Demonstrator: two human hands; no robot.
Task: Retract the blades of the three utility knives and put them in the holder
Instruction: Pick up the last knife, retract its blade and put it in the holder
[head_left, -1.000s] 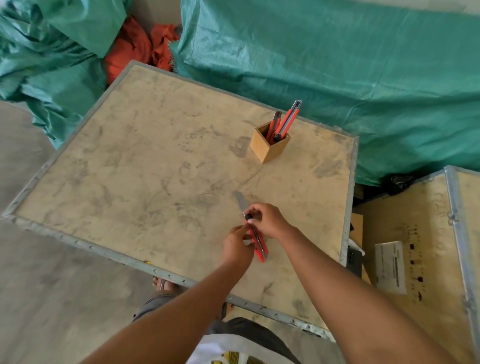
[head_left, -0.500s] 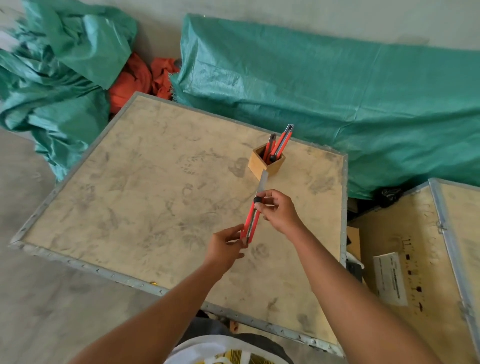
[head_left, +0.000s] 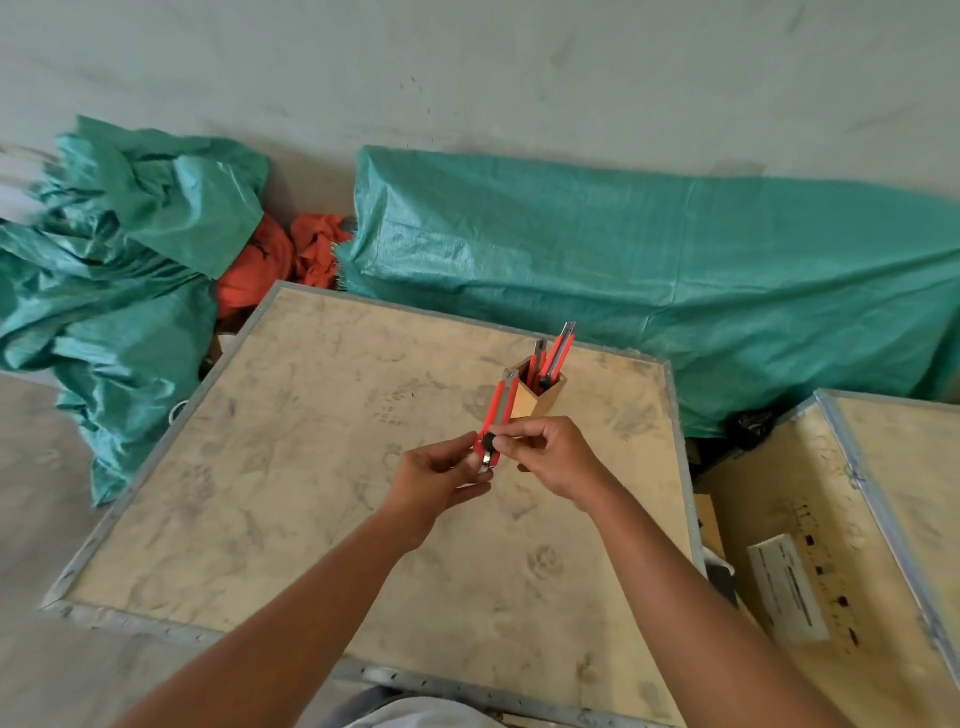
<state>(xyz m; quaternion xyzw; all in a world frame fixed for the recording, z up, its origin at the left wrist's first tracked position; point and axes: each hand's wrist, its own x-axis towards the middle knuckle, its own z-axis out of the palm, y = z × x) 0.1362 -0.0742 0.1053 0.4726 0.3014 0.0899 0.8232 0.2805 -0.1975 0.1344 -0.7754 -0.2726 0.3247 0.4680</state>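
Observation:
I hold a red utility knife (head_left: 497, 410) above the middle of the wooden crate top (head_left: 311, 467), its tip pointing away toward the holder. My left hand (head_left: 441, 475) grips its near end. The thumb and forefinger of my right hand (head_left: 553, 454) pinch the black slider knob. No blade shows past the knife's metal tip. The small wooden holder (head_left: 540, 397) stands just beyond, with two red utility knives (head_left: 553, 356) upright in it.
Green tarpaulin bundles (head_left: 649, 270) lie behind the crate and at the left (head_left: 114, 249), with orange cloth (head_left: 275, 254) between them. A second crate (head_left: 841, 545) with a white label stands at the right. Grey floor lies at the left.
The knife was lifted off the crate top and turned to point at the holder. Its long blade, out half a second ago, has slid back into the handle. My view tilted up.

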